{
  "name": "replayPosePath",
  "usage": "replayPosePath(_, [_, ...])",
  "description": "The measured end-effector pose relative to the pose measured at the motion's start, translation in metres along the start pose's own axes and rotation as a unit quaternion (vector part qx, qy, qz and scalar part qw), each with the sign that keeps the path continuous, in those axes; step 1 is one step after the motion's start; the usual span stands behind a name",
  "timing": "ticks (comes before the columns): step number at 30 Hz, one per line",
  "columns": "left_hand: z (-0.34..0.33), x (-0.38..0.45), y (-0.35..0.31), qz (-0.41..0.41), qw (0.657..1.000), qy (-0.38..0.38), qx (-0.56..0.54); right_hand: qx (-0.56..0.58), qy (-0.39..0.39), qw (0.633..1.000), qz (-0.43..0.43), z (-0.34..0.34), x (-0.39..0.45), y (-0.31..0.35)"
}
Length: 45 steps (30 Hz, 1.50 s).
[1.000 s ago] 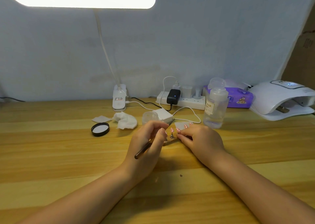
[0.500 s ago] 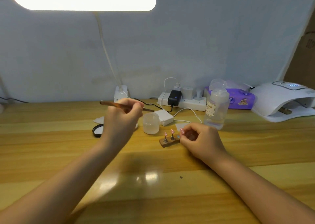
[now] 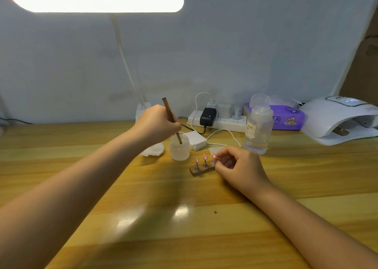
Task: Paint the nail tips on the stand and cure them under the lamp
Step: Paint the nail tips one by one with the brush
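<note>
Brush (image 3: 171, 119) tip down in the jar (image 3: 179, 147), left hand (image 3: 157, 123) gripping it, arm stretched forward; right hand (image 3: 238, 167) pinches one nail tip (image 3: 213, 155) beside the stand (image 3: 202, 170).

My brown brush (image 3: 171, 116) dips in the frosted white jar (image 3: 179, 147); pink nail tips (image 3: 204, 156) top the dark brown stand (image 3: 201, 170).

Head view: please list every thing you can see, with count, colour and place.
brush: 1, brown, tip in jar
jar: 1, frosted, centre
stand: 1, dark wood, beside jar
nail tips: 2 on stand, 1 in right hand, pink
curing lamp: 1, white, far right
bottle: 1, clear
wipes pack: 1, purple
power strip: 1, white
desk lamp: 1, lit
left hand: holds brush
right hand: pinches a tip
</note>
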<state>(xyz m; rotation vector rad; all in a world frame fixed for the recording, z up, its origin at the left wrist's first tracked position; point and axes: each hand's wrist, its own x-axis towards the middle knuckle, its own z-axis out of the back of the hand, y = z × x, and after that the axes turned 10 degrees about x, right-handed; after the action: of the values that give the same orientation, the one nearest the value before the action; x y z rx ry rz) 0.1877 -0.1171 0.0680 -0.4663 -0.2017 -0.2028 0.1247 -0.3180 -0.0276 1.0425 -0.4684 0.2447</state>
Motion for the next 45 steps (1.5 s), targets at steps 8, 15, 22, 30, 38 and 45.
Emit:
replayPosePath(8, [-0.008,0.0,-0.006,0.026,0.997,0.064,0.025,-0.02,0.009,1.0,0.003,0.0,0.0,0.001])
replayPosePath(15, [-0.01,0.0,0.001,0.034,0.998,0.06,0.012,-0.026,0.017,0.999,0.01,0.0,0.0,0.001])
replayPosePath(22, [-0.001,0.003,0.008,0.02,0.999,-0.034,-0.037,-0.03,0.018,0.999,0.011,0.001,0.0,0.001])
replayPosePath(30, [-0.008,-0.002,0.01,0.002,0.997,-0.066,-0.04,-0.029,0.014,0.999,0.004,0.001,0.0,0.002])
replayPosePath(38, [-0.01,-0.022,0.017,-0.031,0.958,-0.164,-0.233,-0.004,0.003,1.0,-0.008,0.001,-0.001,0.001])
replayPosePath(45, [-0.043,-0.079,0.011,-0.118,0.918,-0.149,-0.349,0.02,-0.014,1.0,-0.019,0.002,-0.001,0.003])
